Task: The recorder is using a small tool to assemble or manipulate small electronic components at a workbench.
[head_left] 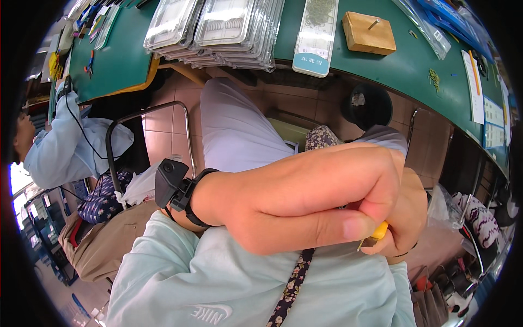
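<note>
Close in front of my chest, my left hand (pixel 305 201) is closed, thumb pressed against its curled fingers. Whatever it pinches is hidden. It wears a black strap with a small camera (pixel 173 177) at the wrist. Partly behind it is my right hand (pixel 411 212), its fingers wrapped round a small yellow-handled tool (pixel 379 231). Only a short yellow part and a thin metal tip show below my left thumb, so the tool's exact kind cannot be made out. The two hands overlap and appear to touch.
On the green table (pixel 348 62) stand stacked clear plastic trays (pixel 226 24), a flat box with a teal end (pixel 311 62), and a wooden block with a metal peg (pixel 369 35). A black bin (pixel 376 111) sits below. At left, a person in light blue (pixel 68 147) sits near a chair frame (pixel 185 117).
</note>
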Tool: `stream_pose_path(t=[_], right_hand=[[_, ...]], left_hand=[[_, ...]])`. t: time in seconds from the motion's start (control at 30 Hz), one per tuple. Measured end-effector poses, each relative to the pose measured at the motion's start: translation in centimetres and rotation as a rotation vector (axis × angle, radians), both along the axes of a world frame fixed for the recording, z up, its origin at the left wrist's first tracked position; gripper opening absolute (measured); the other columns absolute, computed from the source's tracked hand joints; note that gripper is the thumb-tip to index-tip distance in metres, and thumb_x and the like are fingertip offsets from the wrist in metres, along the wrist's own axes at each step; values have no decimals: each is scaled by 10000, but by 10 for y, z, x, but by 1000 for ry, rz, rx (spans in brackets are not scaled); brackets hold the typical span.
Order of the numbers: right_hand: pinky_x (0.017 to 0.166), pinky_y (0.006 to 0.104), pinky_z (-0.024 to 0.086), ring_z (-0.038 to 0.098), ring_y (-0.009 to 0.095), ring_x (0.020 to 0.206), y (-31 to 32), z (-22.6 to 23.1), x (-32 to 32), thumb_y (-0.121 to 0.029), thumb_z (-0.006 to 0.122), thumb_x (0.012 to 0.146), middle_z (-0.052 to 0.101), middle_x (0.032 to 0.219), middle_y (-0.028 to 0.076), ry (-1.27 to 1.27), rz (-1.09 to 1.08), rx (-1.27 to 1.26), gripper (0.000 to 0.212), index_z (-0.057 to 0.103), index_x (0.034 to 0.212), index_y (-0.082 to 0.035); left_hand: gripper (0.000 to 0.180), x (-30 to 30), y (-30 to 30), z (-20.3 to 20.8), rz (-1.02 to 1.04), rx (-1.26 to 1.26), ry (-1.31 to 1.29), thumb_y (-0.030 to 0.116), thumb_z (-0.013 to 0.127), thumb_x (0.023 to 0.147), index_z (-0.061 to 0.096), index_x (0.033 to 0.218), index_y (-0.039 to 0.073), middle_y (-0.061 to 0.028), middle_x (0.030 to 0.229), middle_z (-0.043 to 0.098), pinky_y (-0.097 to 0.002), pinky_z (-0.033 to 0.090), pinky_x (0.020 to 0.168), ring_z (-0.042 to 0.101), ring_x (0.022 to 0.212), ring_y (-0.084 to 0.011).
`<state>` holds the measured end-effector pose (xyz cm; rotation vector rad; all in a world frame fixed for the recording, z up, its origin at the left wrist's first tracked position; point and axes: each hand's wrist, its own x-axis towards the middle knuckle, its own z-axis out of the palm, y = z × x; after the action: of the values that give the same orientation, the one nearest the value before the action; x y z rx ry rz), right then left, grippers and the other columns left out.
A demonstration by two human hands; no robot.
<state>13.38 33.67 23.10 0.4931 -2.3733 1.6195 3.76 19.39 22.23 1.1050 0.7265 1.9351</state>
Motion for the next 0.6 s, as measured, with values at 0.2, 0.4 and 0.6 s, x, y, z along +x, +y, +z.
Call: stream_pose_path(t=[0.2, 0.4, 0.6], right_hand=[[417, 312, 393, 548, 229, 472, 6, 1, -2, -381, 735, 683, 558, 576, 41, -22, 65, 12, 328, 635, 769, -81], [416, 308, 394, 550, 229, 470, 5, 0, -1, -385, 741, 672, 562, 580, 42, 8, 50, 13, 336, 635, 762, -79], [411, 311, 394, 548, 239, 469, 5, 1, 0, -382, 743, 669, 565, 584, 46, 42, 5, 35, 349, 635, 779, -69]], left_hand=[[97, 1, 1, 3, 3, -2, 26, 155, 514, 858, 482, 801, 84, -15, 742, 503, -307, 338, 604, 439, 656, -169], [100, 3, 1, 4, -5, 2, -10, 154, 515, 858, 480, 800, 81, -19, 744, 498, -310, 338, 602, 435, 652, -173], [92, 1, 2, 5, -15, -2, 24, 148, 508, 862, 477, 817, 74, -31, 768, 498, -311, 336, 614, 432, 669, -173]])
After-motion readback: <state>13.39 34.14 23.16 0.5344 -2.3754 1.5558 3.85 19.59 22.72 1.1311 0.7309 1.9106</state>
